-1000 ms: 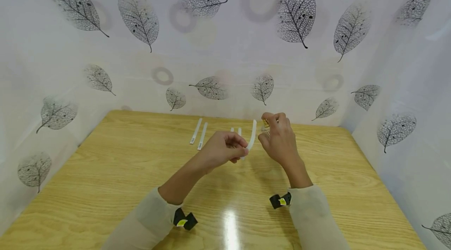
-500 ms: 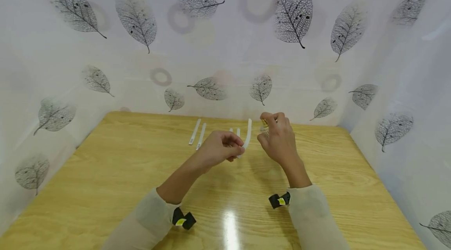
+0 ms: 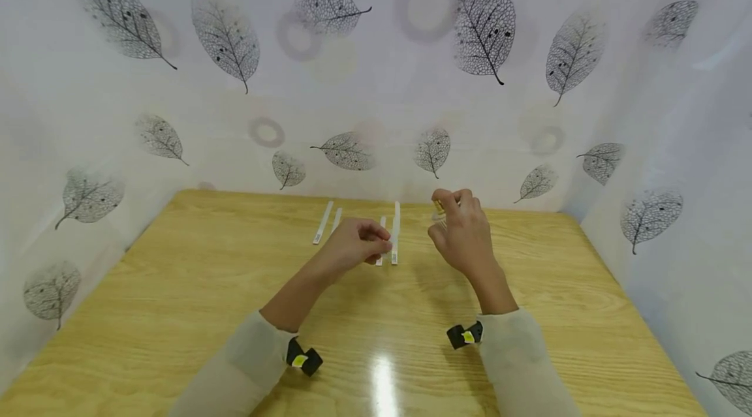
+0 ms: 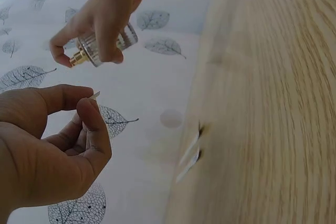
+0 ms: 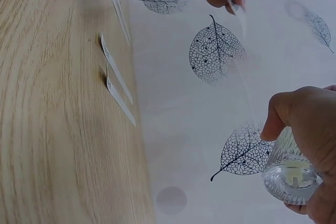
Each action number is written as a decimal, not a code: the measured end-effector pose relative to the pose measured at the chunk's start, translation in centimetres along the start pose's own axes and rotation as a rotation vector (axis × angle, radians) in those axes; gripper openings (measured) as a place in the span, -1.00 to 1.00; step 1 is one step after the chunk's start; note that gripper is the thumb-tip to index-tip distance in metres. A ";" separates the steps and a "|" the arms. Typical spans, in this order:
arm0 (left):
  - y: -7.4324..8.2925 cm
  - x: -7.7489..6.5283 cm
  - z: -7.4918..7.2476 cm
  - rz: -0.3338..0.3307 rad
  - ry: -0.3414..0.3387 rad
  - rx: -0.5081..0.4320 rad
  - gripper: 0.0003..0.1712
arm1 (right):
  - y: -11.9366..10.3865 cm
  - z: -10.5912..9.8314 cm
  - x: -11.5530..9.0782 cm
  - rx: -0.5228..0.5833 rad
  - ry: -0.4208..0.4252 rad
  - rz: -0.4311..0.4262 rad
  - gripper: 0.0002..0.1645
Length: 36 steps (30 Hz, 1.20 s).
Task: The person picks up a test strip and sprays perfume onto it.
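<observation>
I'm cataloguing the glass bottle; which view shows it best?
Left wrist view: the bottle shows lengthwise, gold top included, partly behind the right hand. Right wrist view shows its lower end; head, mainly the gold top.

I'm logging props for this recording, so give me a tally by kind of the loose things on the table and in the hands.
White strips: 5 (4 on the table, 1 in the left hand)
Clear bottle: 1 (in the right hand)
Total: 6
</observation>
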<state>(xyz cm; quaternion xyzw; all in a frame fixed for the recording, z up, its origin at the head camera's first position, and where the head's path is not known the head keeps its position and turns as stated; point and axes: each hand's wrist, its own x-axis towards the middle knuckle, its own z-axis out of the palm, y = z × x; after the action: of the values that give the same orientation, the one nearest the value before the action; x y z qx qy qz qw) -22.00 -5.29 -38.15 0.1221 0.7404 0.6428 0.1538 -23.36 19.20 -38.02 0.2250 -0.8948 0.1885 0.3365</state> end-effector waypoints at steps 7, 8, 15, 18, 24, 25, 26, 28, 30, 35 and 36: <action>-2.6 1.0 -1.4 -0.058 0.075 0.029 -0.83 | 0.0 -0.1 -0.2 0.004 -0.015 0.018 -0.40; -2.8 1.1 -1.6 -0.065 0.084 0.038 -0.83 | 0.0 -0.1 -0.2 0.004 -0.016 0.019 -0.40; -4.4 1.4 -3.0 -0.126 0.145 0.123 -0.84 | 0.0 -0.1 -0.2 0.008 -0.031 0.027 -0.39; -4.8 1.4 -3.5 -0.136 0.168 0.186 -0.85 | 0.0 -0.2 -0.2 0.008 -0.044 0.036 -0.38; -5.2 1.3 -4.2 -0.137 0.181 0.264 -0.87 | 0.1 -0.3 -0.2 0.004 -0.059 0.048 -0.37; -5.2 1.3 -4.3 -0.137 0.184 0.275 -0.88 | 0.1 -0.3 -0.1 0.005 -0.060 0.048 -0.37; -5.3 1.3 -4.4 -0.138 0.188 0.287 -0.89 | 0.1 -0.3 -0.1 0.006 -0.062 0.048 -0.37; -5.4 1.3 -4.6 -0.146 0.195 0.301 -0.91 | 0.1 -0.4 -0.1 0.007 -0.065 0.048 -0.38; -5.5 1.3 -4.7 -0.154 0.199 0.310 -0.92 | 0.1 -0.4 0.0 0.004 -0.066 0.049 -0.38; -5.7 1.3 -4.8 -0.158 0.204 0.342 -0.94 | 0.0 -0.5 0.0 0.001 -0.070 0.053 -0.38; -5.8 1.2 -4.8 -0.156 0.203 0.350 -0.95 | 0.0 -0.6 0.0 0.002 -0.071 0.054 -0.38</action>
<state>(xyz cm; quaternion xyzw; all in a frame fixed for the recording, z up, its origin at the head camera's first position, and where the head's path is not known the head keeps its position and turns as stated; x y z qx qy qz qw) -24.91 -10.06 -43.32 0.0240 0.8597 0.4995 0.1041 -23.06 19.51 -37.63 0.2074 -0.9117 0.1903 0.2993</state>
